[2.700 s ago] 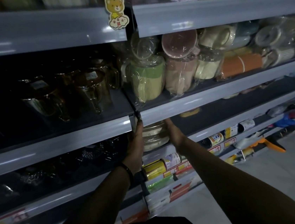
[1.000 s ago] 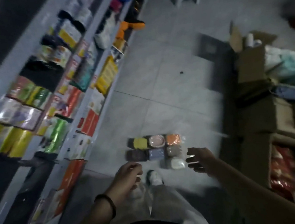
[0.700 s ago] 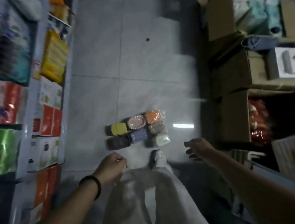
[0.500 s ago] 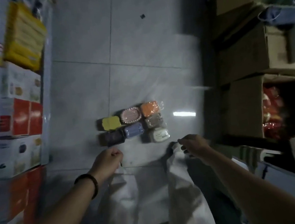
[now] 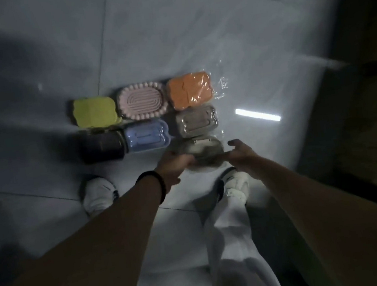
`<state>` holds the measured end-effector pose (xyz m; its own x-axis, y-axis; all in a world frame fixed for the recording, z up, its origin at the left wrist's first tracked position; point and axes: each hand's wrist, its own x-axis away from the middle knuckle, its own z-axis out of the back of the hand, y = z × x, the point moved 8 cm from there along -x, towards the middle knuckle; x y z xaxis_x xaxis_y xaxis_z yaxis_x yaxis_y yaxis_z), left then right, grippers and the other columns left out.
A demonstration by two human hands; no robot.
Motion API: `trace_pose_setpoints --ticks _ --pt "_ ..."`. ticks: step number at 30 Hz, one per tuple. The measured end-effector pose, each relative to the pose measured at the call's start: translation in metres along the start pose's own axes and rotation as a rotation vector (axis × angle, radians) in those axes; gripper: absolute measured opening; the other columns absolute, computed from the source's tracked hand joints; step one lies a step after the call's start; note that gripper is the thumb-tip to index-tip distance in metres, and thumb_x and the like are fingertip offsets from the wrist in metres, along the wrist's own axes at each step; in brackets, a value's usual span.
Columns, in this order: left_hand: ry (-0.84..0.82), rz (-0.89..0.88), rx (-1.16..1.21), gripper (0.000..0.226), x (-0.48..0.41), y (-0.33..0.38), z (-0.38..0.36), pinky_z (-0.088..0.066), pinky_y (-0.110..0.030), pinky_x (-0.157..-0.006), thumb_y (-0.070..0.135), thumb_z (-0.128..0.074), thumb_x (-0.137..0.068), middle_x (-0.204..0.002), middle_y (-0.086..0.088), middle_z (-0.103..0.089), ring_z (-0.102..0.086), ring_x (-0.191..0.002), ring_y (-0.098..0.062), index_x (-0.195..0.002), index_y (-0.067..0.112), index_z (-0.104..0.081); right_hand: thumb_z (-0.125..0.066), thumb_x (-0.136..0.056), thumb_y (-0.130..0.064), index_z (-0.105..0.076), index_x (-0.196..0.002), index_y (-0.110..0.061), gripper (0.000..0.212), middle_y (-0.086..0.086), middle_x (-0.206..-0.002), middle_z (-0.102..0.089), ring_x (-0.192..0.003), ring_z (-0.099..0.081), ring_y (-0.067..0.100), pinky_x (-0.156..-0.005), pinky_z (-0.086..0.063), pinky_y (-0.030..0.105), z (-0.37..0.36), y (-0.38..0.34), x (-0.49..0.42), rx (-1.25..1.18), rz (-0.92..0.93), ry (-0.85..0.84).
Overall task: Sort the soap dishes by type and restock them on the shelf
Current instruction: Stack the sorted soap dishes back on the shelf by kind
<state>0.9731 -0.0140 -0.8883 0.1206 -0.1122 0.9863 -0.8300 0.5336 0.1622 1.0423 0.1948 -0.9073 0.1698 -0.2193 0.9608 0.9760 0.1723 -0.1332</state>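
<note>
Looking straight down at a grey tiled floor (image 5: pixel 171 39), dim light. My left hand (image 5: pixel 173 165) and right hand (image 5: pixel 240 153) both close around the nearest soap dish, a pale beige wrapped dish (image 5: pixel 201 152), one hand on each end. Left fingers (image 5: pixel 186 160) curl onto its left edge, right fingers (image 5: pixel 229 156) pinch its right edge, thumb raised. Can't tell whether the dish is lifted or resting on the floor.

Other soap dishes sit in a tight cluster just beyond it: grey dish (image 5: pixel 196 120) touching the beige one's far side, orange dish (image 5: pixel 189 90) in crinkled clear wrap above that. Blue dish (image 5: pixel 146 135) left of grey, pink ridged oval dish (image 5: pixel 141 101) above the blue. Yellow-green dish (image 5: pixel 94 111) far left, dark dish (image 5: pixel 103 146) below it.

Black wristband (image 5: pixel 157 184) on left wrist. White shoes (image 5: pixel 98 195) either side of my arms, white trouser leg (image 5: pixel 236 243) lower right. Bright strip reflection (image 5: pixel 258 115) on the floor to the right of the cluster.
</note>
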Motion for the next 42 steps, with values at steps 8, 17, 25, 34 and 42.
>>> trace_pose_setpoints --ticks 8,17,25,34,42 --pt "-0.154 -0.004 0.17 0.017 -0.093 -0.027 -0.033 -0.049 -0.017 -0.053 0.033 -0.074 -0.09 -0.074 0.004 -0.07 -0.067 -0.061 -0.004 -0.086 0.019 -0.065 -0.091 -0.054 -0.073 -0.073 -0.121 -0.032 0.081 0.005 -0.119 -0.075 -0.109 -0.073 0.029 -0.095 -0.059 0.06 -0.043 0.029 -0.1 -0.13 0.188 -0.2" --pt "-0.121 -0.202 0.363 0.057 -0.057 -0.036 -0.025 -0.055 -0.031 -0.069 0.041 -0.082 -0.078 -0.112 -0.003 -0.076 -0.073 -0.095 -0.021 -0.13 0.023 -0.067 -0.1 -0.055 -0.041 -0.059 -0.135 -0.008 0.096 0.021 -0.123 -0.072 -0.11 -0.072 0.041 -0.097 -0.058 0.059 -0.062 0.013 -0.053 -0.457 0.196 -0.251" --pt "-0.184 -0.394 0.229 0.037 0.12 0.029 0.009 -0.055 -0.024 -0.062 0.037 -0.07 -0.099 -0.111 -0.016 -0.08 -0.078 -0.091 -0.025 -0.126 0.011 -0.075 -0.091 -0.07 -0.033 -0.057 -0.134 0.003 0.08 0.03 -0.124 -0.069 -0.115 -0.068 0.045 -0.103 -0.053 0.06 -0.037 -0.048 0.115 -0.467 0.26 -0.307" --pt "-0.103 -0.537 0.342 0.021 0.413 0.162 0.089 -0.056 -0.018 -0.054 0.026 -0.072 -0.098 -0.094 0.005 -0.082 -0.079 -0.077 -0.006 -0.118 0.021 -0.065 -0.083 -0.075 -0.029 -0.055 -0.138 -0.013 0.071 0.025 -0.131 -0.067 -0.121 -0.063 0.05 -0.104 -0.047 0.069 0.04 -0.22 0.411 -0.46 0.466 -0.25" --pt "-0.131 -0.823 0.331 0.092 0.651 0.214 0.18 -0.052 -0.047 -0.101 0.058 -0.081 -0.06 -0.137 0.009 -0.068 -0.068 -0.12 -0.016 -0.144 0.042 -0.048 -0.07 -0.071 -0.04 -0.06 -0.132 -0.015 0.067 0.01 -0.115 -0.075 -0.094 -0.073 0.024 -0.077 -0.06 0.038 0.062 -0.347 0.68 -0.436 0.719 -0.162"
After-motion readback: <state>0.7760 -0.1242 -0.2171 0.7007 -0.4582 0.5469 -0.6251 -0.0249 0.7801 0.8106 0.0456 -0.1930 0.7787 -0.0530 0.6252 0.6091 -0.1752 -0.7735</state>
